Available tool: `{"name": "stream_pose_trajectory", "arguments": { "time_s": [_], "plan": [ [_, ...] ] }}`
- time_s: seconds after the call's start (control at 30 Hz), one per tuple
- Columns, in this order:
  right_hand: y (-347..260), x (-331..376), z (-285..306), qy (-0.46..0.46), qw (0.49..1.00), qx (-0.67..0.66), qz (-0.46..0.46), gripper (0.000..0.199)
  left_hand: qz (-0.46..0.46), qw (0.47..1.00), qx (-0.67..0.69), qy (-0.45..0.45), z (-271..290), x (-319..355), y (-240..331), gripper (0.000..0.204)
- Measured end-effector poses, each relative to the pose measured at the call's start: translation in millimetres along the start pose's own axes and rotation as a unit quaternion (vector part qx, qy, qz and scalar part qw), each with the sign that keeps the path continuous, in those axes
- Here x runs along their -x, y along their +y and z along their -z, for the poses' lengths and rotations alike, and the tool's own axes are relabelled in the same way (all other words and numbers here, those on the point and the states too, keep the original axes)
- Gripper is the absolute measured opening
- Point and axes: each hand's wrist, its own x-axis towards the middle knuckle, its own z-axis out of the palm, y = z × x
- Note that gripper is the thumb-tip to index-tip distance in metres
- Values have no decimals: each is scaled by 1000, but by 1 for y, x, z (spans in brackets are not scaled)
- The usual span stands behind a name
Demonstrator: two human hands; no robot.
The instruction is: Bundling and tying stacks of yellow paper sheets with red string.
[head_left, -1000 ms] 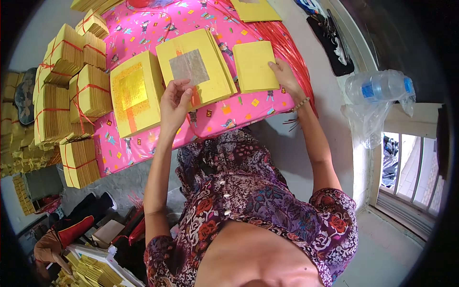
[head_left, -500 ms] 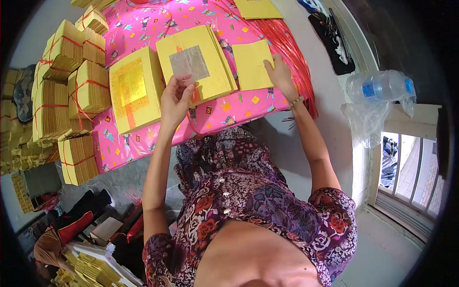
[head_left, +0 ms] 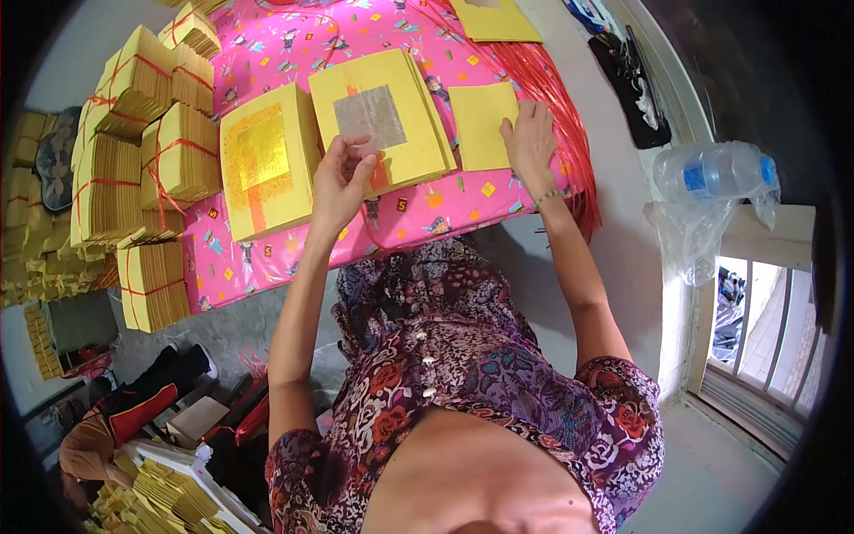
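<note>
My left hand [head_left: 342, 185] is at the lower left part of a yellow paper stack [head_left: 425, 158] that bears a silver square [head_left: 370, 117]. Its fingers are loosely curled, with the thumb apart and nothing visible between them. To the left lies another yellow paper stack [head_left: 305, 133], with a shiny gold square [head_left: 263, 151]. My right hand [head_left: 532, 149], with a bracelet [head_left: 548, 198] at the wrist, rests along the right edge of a smaller plain yellow paper pile [head_left: 483, 133]. Its fingers are stretched out and the thumb touches the paper's edge.
Several yellow paper bundles tied with red string [head_left: 184, 158] are piled at the left of the pink patterned tabletop [head_left: 294, 258]. Red plastic strands [head_left: 569, 147] hang over the right edge. A clear plastic bottle [head_left: 716, 171] lies by the window. At lower left sits another person [head_left: 151, 414].
The whole view has shifted a little, so the table's things appear farther right. My right hand has eased rightward off the small pile, its fingers straighter. My left hand stays by the silver-square stack.
</note>
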Motion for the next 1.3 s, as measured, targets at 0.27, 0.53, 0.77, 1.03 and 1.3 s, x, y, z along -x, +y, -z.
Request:
{"name": "stream_pose_trajectory", "arguments": {
  "time_s": [0.27, 0.53, 0.77, 1.03, 1.3],
  "plan": [
    [-4, -9, 14, 57, 986, -53, 147, 26, -12, 964, -261, -47, 18, 12, 44, 35],
    [-57, 10, 41, -126, 906, -219, 340, 36, -111, 904, -404, -90, 20, 15, 39, 39],
    [-65, 9, 32, -143, 879, -207, 405, 35, -120, 908, -388, -100, 27, 11, 37, 32],
    [-70, 2, 39, -225, 890, -249, 308, 16, -73, 909, -390, -127, 36, 5, 38, 18],
    [-72, 4, 34, -250, 892, -287, 241, 20, 24, 954, -290, -77, 37, 3, 31, 17]
  ]
}}
